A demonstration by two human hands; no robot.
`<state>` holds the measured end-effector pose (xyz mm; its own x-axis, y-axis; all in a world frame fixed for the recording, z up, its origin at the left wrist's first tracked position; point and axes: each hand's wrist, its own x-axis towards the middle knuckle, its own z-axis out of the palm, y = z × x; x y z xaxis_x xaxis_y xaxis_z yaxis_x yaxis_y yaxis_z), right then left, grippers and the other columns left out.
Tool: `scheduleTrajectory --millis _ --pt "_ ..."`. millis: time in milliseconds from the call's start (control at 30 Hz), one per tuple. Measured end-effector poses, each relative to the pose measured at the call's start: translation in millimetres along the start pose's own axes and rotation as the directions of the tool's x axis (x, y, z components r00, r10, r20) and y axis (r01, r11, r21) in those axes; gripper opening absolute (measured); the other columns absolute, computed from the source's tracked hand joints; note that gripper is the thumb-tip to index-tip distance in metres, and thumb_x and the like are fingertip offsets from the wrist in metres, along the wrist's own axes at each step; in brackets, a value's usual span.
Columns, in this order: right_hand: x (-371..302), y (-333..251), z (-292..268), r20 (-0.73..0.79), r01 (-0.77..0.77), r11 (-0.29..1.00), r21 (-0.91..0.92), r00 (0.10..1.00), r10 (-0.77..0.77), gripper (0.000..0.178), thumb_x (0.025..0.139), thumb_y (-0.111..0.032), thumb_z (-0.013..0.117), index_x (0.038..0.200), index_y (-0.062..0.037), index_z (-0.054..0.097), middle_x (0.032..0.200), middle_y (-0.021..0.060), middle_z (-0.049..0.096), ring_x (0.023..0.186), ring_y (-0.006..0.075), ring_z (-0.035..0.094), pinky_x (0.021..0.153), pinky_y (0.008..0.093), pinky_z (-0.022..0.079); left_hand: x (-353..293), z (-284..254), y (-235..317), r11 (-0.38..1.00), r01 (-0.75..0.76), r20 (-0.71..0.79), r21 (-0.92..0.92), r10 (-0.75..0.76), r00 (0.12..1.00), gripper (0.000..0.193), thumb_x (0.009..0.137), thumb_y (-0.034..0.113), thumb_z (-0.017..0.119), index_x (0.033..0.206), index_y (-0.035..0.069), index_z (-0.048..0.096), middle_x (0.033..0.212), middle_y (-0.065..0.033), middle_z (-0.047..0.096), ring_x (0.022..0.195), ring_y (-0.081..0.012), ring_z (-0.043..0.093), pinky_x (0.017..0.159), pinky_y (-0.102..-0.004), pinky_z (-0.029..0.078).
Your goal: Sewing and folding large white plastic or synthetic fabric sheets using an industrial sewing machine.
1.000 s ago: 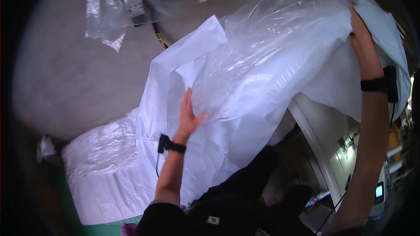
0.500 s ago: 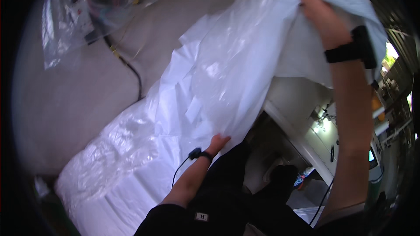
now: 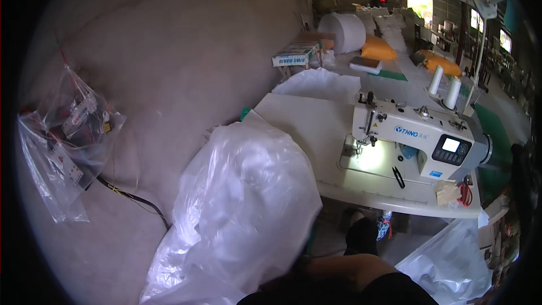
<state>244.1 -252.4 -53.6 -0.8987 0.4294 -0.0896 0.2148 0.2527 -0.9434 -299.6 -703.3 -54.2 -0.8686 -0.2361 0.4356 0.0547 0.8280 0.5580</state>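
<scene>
Neither of my hands shows in the head view. A big clear plastic bag [image 3: 243,214] stuffed with white fabric lies heaped at my left, against the front left corner of the sewing table [image 3: 299,124]. A white sewing machine [image 3: 418,138] with a lit needle area and a small screen stands on that table to the right. Two white thread cones [image 3: 443,82] rise behind it. My dark-clothed knee [image 3: 350,274] fills the lower middle.
A plastic bag of electrical parts [image 3: 62,147] hangs on the grey wall at left, a black cable [image 3: 132,197] running from it. More clear plastic [image 3: 451,260] lies on the floor at lower right. A white roll [image 3: 341,31], orange cushions and boxes sit farther back.
Both hands, which held and lifted the white fabric in plastic, have dropped out of view. The bundle now rests heaped beside the table, and the view has swung up toward the sewing machine.
</scene>
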Motion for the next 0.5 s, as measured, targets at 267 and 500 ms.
scheduleTrajectory --millis 267,500 --pt "-156.3 57.4 -88.0 -0.571 -0.605 0.794 0.061 0.631 0.525 0.049 0.086 -0.029 0.059 0.124 0.0007 0.052 0.122 0.0244 0.057 0.106 0.0384 0.059 0.089 0.0437 0.048 -33.0 -109.9 508.5 -0.134 -0.572 -0.562 -0.809 0.46 0.687 0.048 0.089 0.015 0.047 0.134 0.0 0.046 0.136 -0.0151 0.049 0.123 -0.0266 0.047 0.106 -0.0404 0.035" --pt "-78.0 -16.2 -82.8 -0.779 -0.153 0.988 -0.022 0.623 0.079 0.055 0.085 -0.03 0.063 0.126 0.0025 0.046 0.105 0.0246 0.064 0.094 0.038 0.064 0.081 0.0413 0.052 -327.0 -44.4 736.0 -0.223 -0.302 -0.055 -0.927 0.876 -0.48 0.033 0.08 0.024 0.057 0.103 0.001 0.065 0.105 -0.0151 0.066 0.099 -0.028 0.06 0.092 -0.0393 0.044"
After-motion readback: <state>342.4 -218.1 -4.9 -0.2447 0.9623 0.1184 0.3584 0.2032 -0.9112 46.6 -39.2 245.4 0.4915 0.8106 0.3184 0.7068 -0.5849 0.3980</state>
